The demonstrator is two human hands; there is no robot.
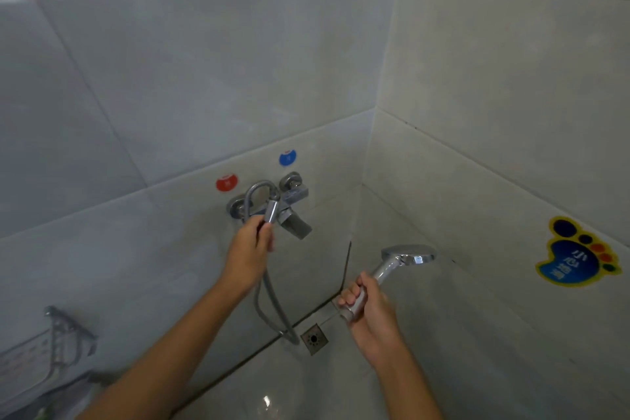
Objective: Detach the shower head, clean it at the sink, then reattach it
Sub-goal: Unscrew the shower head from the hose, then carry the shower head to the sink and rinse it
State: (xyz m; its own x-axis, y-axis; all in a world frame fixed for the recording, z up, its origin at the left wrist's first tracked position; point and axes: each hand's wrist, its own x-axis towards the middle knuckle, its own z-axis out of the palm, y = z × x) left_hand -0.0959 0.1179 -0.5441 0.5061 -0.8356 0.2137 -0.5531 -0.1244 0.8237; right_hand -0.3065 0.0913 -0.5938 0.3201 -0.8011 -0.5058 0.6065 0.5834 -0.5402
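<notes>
Right hand [370,309] grips head [407,255], curled fingers hiding its handle; left hand [250,251] pinches hose [272,310] end, apart from head.

Right hand [370,303] grips detached shower head [407,256]; left hand [250,249] holds hose [272,300] end.

Tap [272,204] on the back wall near the corner, two round stickers [226,183] just above it, hose [272,300] hanging below to the floor beside the drain [314,339], shower head [407,255] right of the tap, rack [68,331] far left, foot-shaped sticker [576,254] on the right wall
</notes>
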